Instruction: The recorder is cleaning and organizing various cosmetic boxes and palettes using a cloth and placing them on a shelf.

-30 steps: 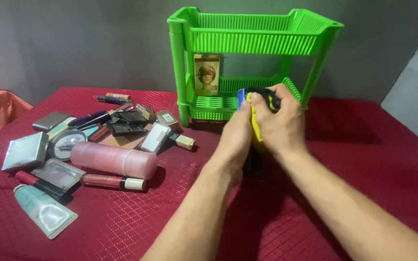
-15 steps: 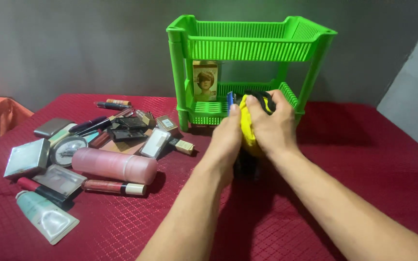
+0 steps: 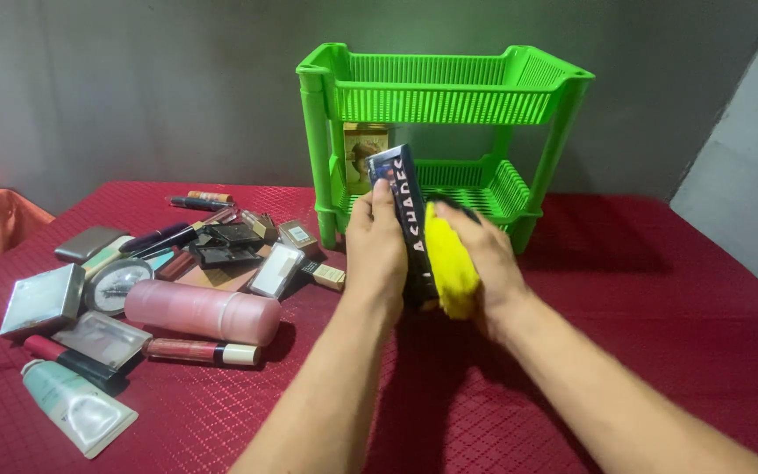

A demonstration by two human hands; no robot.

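In front of the green rack point(image 3: 449, 105), left hand point(image 3: 377, 250) grips the slim black box point(image 3: 410, 224) upright by its edges; right hand point(image 3: 484, 263) presses a soft yellow cloth point(image 3: 449, 263) against it. Looks light, stiff, possibly slippery.

Between the hands point(image 3: 432, 254), a glossy black box point(image 3: 407, 219) meets soft yellow cloth point(image 3: 451, 263); behind them, shiny green plastic rack point(image 3: 449, 92); beneath, quilted red cloth point(image 3: 642, 290).

Lighting: dim indoor, one source from above and near. Green rack point(image 3: 443, 92) brightest, casting a green tint on the grey wall point(image 3: 133, 88) behind. Shadows: soft, dark under both forearms on the red cloth point(image 3: 642, 290). Glare: faint on the silver compact point(image 3: 44, 299). Blur: slight on the hands. Far corners darken.
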